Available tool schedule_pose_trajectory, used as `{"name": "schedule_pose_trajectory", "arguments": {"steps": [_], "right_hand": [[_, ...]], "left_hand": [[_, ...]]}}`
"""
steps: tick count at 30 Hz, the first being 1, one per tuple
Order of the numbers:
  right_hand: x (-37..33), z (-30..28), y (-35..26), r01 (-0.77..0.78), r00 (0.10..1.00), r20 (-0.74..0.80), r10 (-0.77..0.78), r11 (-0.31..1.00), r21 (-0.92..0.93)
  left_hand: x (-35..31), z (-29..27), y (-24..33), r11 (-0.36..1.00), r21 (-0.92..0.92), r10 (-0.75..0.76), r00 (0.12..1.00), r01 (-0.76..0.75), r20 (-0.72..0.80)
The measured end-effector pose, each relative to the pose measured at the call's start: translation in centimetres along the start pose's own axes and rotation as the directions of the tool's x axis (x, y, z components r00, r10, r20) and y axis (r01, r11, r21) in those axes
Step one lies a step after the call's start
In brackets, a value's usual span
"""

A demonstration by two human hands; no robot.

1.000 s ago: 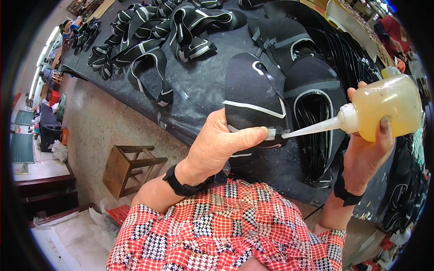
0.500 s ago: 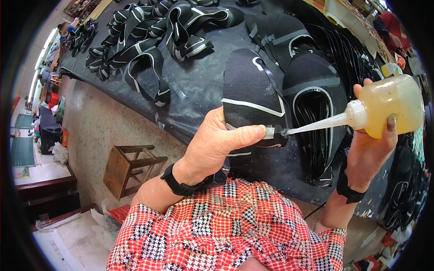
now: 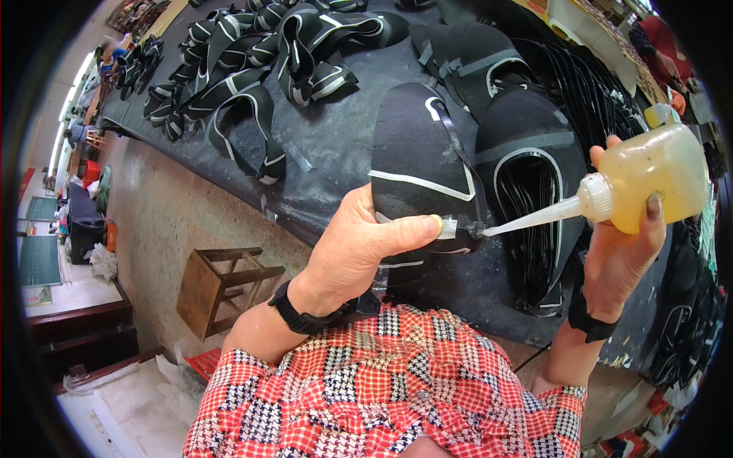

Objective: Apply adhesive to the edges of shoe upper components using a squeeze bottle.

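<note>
My left hand [image 3: 382, 240] is closed on the near end of a black fabric piece [image 3: 416, 149] with pale trim lines, thumb on top. A small strip of clear tape or film [image 3: 448, 227] shows at the thumb's tip. In my right hand [image 3: 630, 237] is a squeeze bottle [image 3: 657, 172] of yellowish liquid, tilted so that its long white nozzle [image 3: 534, 216] points left. The nozzle's tip meets the fabric's near right edge, at a shiny patch beside my left thumb; whether they touch I cannot tell.
Stacked black pieces [image 3: 527, 130] with grey edging lie right of the held piece. Several looped black pieces [image 3: 248, 126] are heaped at the far left of the dark-covered table [image 3: 336, 137]. A wooden stool [image 3: 221, 290] stands on the floor at left.
The bottle and nozzle have shifted slightly left and down. My left thumb and the fabric piece have also moved a little left. Both grips stay the same.
</note>
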State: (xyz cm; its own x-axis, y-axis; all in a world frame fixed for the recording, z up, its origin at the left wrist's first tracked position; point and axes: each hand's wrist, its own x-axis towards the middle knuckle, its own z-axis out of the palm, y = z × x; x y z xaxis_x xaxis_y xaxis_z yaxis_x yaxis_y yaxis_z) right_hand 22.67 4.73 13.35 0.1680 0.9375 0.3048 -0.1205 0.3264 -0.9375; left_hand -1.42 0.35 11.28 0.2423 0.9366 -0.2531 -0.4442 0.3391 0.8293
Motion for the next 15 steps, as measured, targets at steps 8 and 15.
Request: {"name": "schedule_pose_trajectory", "arguments": {"steps": [8,15], "right_hand": [[0.0,0.3,0.2,0.001,1.0,-0.005,-0.001,1.0,-0.008],[0.0,0.6,0.0,-0.009,1.0,-0.026,0.009,1.0,0.008]], "left_hand": [[0.2,-0.1,-0.1,1.0,0.0,-0.006,1.0,0.006,0.012],[0.2,-0.3,-0.4,1.0,0.007,0.003,1.0,-0.003,0.009]]}}
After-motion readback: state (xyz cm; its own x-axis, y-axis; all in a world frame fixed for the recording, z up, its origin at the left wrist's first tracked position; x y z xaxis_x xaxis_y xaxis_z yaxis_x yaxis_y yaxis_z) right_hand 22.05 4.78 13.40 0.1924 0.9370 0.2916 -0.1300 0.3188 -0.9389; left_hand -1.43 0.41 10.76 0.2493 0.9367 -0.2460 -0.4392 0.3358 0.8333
